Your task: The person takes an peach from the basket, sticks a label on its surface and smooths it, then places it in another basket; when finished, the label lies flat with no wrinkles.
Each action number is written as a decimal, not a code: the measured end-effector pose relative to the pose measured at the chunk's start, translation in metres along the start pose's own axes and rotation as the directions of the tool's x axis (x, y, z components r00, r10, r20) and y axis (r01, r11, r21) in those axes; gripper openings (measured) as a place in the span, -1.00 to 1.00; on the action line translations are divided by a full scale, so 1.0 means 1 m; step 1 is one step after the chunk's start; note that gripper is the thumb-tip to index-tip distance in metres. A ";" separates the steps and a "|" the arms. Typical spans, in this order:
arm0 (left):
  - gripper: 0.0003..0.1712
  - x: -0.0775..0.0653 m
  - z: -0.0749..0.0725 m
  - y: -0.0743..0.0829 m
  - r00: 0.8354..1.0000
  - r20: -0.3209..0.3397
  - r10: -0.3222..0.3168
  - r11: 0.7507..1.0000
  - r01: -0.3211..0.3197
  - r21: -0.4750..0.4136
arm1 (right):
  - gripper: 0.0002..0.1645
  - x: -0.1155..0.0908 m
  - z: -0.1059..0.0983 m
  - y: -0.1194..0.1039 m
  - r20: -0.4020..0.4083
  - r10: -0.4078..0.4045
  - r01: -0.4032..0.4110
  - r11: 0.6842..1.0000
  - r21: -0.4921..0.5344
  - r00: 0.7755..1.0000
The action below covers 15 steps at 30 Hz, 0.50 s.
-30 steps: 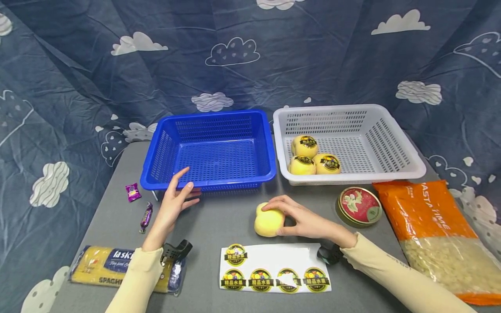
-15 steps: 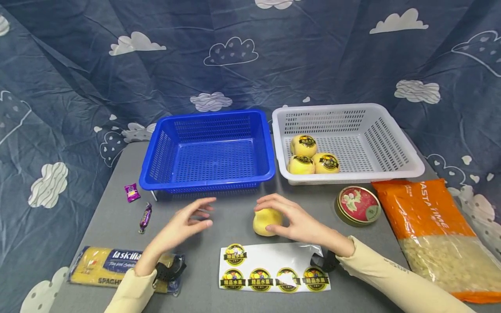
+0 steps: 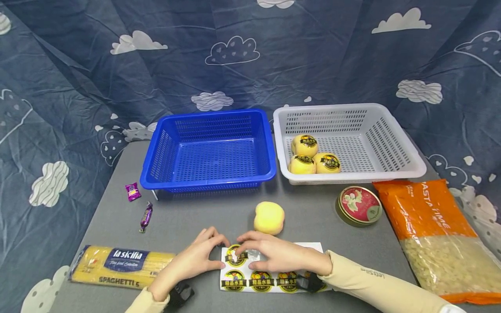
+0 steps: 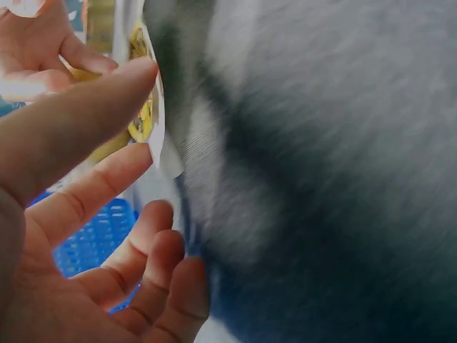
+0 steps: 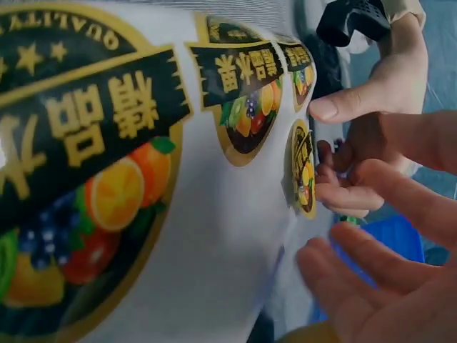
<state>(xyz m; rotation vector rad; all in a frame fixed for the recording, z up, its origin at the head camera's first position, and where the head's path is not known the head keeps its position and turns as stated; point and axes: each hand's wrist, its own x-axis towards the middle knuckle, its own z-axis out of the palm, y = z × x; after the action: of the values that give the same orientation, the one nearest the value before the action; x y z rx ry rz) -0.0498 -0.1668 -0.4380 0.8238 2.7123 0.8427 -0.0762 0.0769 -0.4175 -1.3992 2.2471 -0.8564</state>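
Head view: both hands, left (image 3: 192, 261) and right (image 3: 278, 256), pinch at a sticker (image 3: 235, 255) on the sheet (image 3: 309, 248) near the apple (image 3: 268, 218).

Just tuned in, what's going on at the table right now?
Both hands are down on the sticker sheet at the table's near edge. The left hand and right hand meet at the upper left sticker, fingertips on it. An unlabelled yellow fruit lies just behind the sheet. Three labelled fruits sit in the white basket; the blue basket is empty.

Bare table (image 3: 203, 213) between baskets (image 3: 211, 148) and hands (image 3: 235, 258).
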 end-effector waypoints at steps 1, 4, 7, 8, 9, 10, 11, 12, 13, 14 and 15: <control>-0.57 0.000 0.002 0.000 1.000 -0.002 -0.002 1.000 0.002 0.014 | -0.60 0.000 0.002 0.000 0.018 0.011 -0.011 1.000 -0.019 1.000; -0.57 -0.001 0.006 0.002 1.000 -0.009 -0.001 0.999 0.001 0.048 | -0.59 -0.001 0.008 0.000 0.042 0.016 -0.012 0.996 -0.094 0.999; -0.57 0.000 0.009 0.002 1.000 -0.015 0.007 0.997 -0.006 0.075 | -0.58 -0.001 0.012 -0.001 0.043 -0.001 0.009 0.983 -0.184 0.999; -0.58 0.000 0.010 0.002 1.000 -0.019 0.013 0.997 -0.011 0.082 | -0.58 -0.001 0.013 -0.001 0.042 -0.005 0.014 0.977 -0.211 0.999; -0.58 0.000 0.010 0.002 1.000 -0.023 0.021 0.996 -0.019 0.087 | -0.57 -0.001 0.014 -0.001 0.038 -0.013 0.021 0.972 -0.236 0.999; -0.59 0.000 0.010 0.002 0.999 -0.026 0.026 0.995 -0.024 0.092 | -0.56 -0.002 0.014 -0.001 0.035 -0.019 0.027 0.966 -0.256 0.999; -0.59 0.000 0.010 0.002 0.999 -0.028 0.031 0.995 -0.028 0.094 | -0.55 -0.002 0.015 -0.001 0.032 -0.023 0.030 0.963 -0.268 0.999; -0.60 0.000 0.011 0.002 0.999 -0.030 0.036 0.995 -0.033 0.096 | -0.54 -0.002 0.015 -0.001 0.028 -0.026 0.032 0.962 -0.272 0.999; -0.60 0.000 0.011 0.002 0.999 -0.033 0.043 0.995 -0.039 0.096 | -0.54 -0.002 0.015 -0.001 0.022 -0.028 0.033 0.963 -0.268 0.999; -0.60 0.000 0.010 0.002 0.998 -0.033 0.047 0.994 -0.044 0.096 | -0.53 -0.002 0.015 -0.001 0.013 -0.031 0.033 0.965 -0.258 0.999; -0.60 0.000 0.010 0.002 0.998 -0.034 0.051 0.994 -0.047 0.096 | -0.52 -0.002 0.015 -0.001 0.001 -0.034 0.033 0.969 -0.245 0.999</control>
<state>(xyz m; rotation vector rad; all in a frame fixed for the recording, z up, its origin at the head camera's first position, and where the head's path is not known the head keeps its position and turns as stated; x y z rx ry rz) -0.0456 -0.1606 -0.4455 0.9063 2.7934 0.7497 -0.0660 0.0744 -0.4279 -1.5463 2.4034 -0.6056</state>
